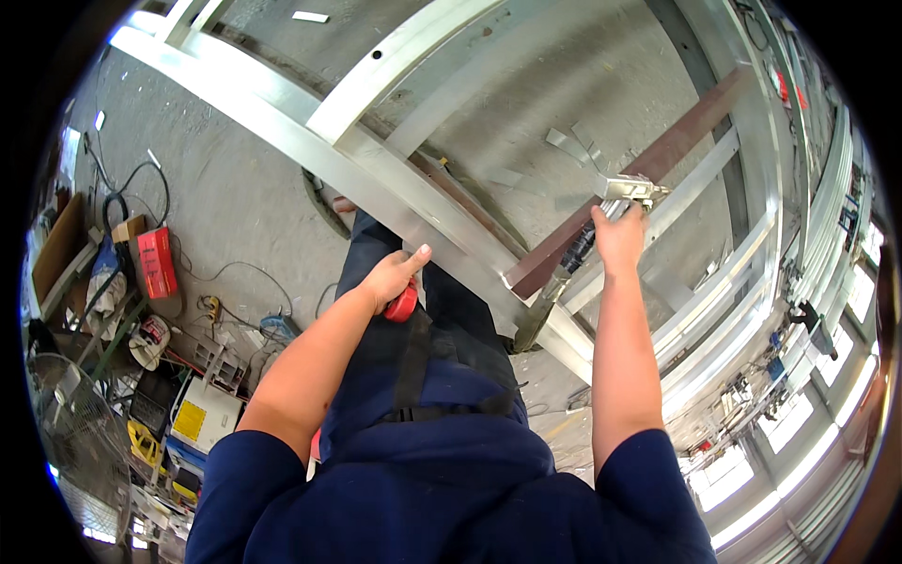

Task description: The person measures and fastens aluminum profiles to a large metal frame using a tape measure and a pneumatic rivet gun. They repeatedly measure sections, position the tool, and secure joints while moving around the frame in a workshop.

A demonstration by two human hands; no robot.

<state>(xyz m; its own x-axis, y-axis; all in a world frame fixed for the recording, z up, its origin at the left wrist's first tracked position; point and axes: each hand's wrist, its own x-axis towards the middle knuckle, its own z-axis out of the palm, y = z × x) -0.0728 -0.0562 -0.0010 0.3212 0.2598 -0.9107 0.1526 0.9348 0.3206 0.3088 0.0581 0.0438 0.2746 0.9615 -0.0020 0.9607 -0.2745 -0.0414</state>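
I look down at a silver metal frame [376, 193] of long rails and crossbars in front of me. My left hand [395, 274] is closed on a small red tool [404, 303], with the thumb resting against the underside of the long diagonal rail. My right hand [620, 235] grips a metal tool [628, 190] with a dark handle, held up against a reddish-brown bar [648, 164] that crosses the frame. My legs in dark blue trousers [413, 348] show below the rail.
A concrete floor [235, 197] lies below. At the left are a red box [156, 261], cables, a white and yellow machine [199, 415], cardboard and a fan guard [75, 442]. More silver rails [742, 301] and windows run along the right.
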